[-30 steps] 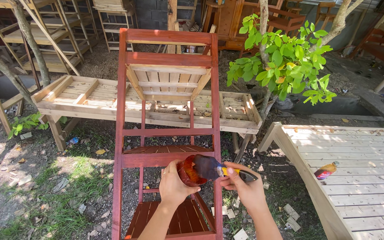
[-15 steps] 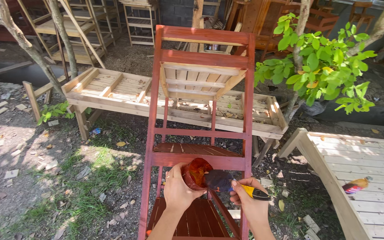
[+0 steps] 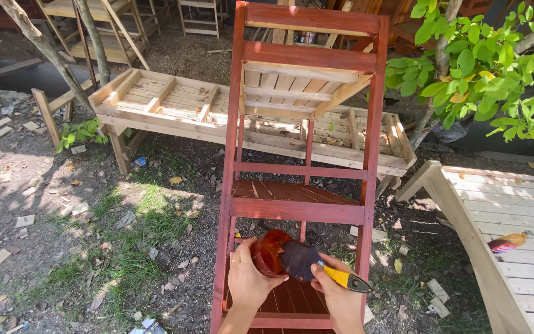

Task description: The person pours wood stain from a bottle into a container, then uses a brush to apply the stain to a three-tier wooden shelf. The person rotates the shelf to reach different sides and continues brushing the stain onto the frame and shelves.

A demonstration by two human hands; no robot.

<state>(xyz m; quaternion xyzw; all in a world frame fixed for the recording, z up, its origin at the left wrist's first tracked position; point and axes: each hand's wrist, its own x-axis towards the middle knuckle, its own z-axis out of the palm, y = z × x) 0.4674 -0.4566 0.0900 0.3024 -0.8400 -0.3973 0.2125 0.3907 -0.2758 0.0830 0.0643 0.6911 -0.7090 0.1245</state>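
Your brush (image 3: pixel 316 265) sits low in the frame, in front of the red shelf rack (image 3: pixel 304 161). Its long axis runs nearly level, dipping a little to the right: the dark, stain-soaked bristle head points left into the cup, and the yellow handle with its black tip points right and slightly down. Your right hand (image 3: pixel 335 294) grips that handle from below, fingers wrapped around it just behind the bristles.

The bristle end overlaps the mouth of a small translucent cup (image 3: pixel 270 252), stained red-brown inside. The cup is tipped, its opening facing right toward the brush. Your left hand (image 3: pixel 248 281) clasps it from the left and beneath, thumb over the near wall.

Both hands hang over the rack's lowest shelf, whose slats are already coloured dark red, as are the middle shelf and the uprights. The top shelf shows bare pale slats between red rails.

Behind the rack, a long unpainted slatted bench (image 3: pixel 174 105) runs across the yard. To your right lies a pale plank platform (image 3: pixel 514 247) with a small red and orange object (image 3: pixel 507 242) on it; what it is cannot be told. A leafy sapling (image 3: pixel 477 62) stands at the upper right. Wood scraps litter the dirt on the left.
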